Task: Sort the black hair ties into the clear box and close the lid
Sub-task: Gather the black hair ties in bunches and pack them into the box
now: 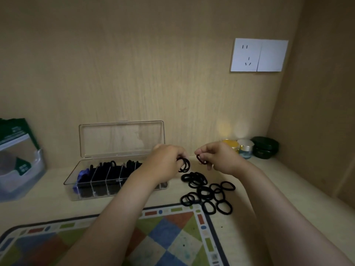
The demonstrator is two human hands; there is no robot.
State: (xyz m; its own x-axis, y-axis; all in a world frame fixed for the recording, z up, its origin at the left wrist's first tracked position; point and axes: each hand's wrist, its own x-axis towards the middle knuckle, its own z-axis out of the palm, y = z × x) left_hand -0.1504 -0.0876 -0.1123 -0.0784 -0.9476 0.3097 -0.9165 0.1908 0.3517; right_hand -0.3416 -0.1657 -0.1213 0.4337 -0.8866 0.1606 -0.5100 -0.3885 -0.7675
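Left hand (pixel 166 162), frame centre, grips small bunch of black hair ties (pixel 184 165). Right hand (pixel 219 157) just beside it pinches 1 tie (pixel 201 159). Loose pile of ties (pixel 208 194) on shelf (pixel 269 189), lower right of centre. Clear box (pixel 84 194) left of centre, lid (pixel 122 139) open, upright; compartments hold black ties, blue scrunchie (pixel 82 176) at left end. Patterned mat (pixel 163 233) along bottom. White wall socket (pixel 258 54) upper right. 3 small containers (pixel 245 148) at right, behind right hand.

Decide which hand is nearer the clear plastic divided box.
Left. The left hand is at the right end of the clear box; the right hand is further right, above the loose black hair ties.
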